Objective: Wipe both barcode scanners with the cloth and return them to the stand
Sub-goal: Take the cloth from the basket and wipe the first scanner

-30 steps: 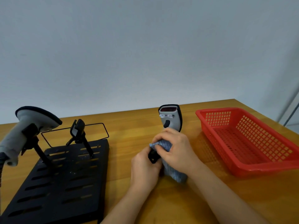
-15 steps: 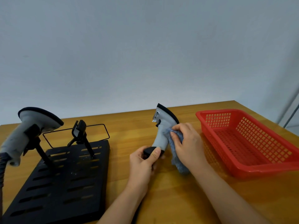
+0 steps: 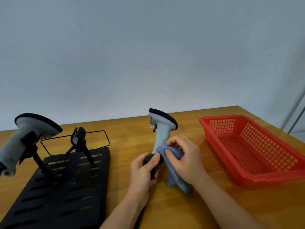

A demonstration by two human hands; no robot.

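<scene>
A grey barcode scanner (image 3: 161, 128) with a black-rimmed head stands upright over the table's middle. My left hand (image 3: 143, 171) grips its black handle base. My right hand (image 3: 184, 156) presses a blue-grey cloth (image 3: 175, 167) against the lower handle; the cloth hangs down to the table. A second grey scanner (image 3: 24, 136) rests in the left cradle of the black slotted stand (image 3: 66, 187). The stand's right cradle (image 3: 79, 139) holds nothing.
A red plastic basket (image 3: 257, 151) sits on the wooden table (image 3: 132, 134) to the right of my hands. A thin black wire frame (image 3: 100, 138) juts from the stand's far edge. A pale wall rises behind the table.
The held scanner has turned from facing me to side-on. My right hand slid the cloth from mid-handle up toward the head, then back down near the base.
</scene>
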